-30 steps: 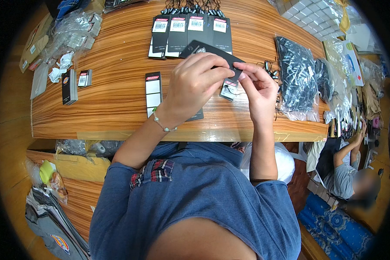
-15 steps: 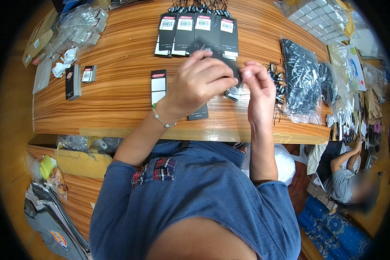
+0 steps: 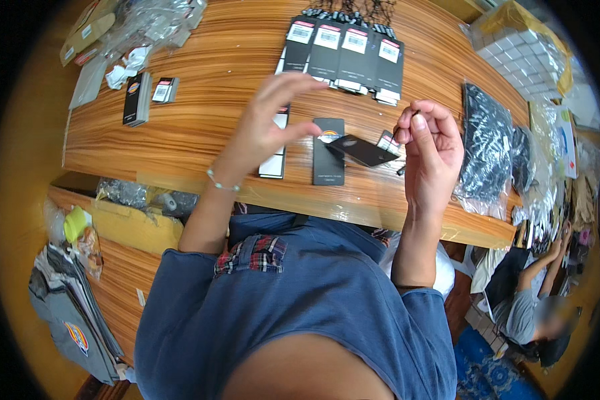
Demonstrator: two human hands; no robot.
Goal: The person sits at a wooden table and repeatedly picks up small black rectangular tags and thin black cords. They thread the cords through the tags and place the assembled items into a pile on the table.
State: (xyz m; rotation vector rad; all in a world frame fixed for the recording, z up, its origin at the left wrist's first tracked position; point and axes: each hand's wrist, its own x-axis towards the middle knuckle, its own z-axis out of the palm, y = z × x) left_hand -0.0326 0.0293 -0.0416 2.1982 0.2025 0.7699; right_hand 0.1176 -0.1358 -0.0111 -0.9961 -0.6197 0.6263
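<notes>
Left hand loosely spread, fingers and thumb apart, right hand (fingers curled) in a pinch

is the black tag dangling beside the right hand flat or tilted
Tilted: the hang tag looks foreshortened, slanting in front of the flat black tag.

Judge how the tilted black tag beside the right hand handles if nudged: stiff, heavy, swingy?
The black tag is probably fairly stiff: its face looks flat, without sag. Likely light, since it looks thin. Apt to swing or twist, as it appears to hang from the right hand by a thin dark cord.
</notes>
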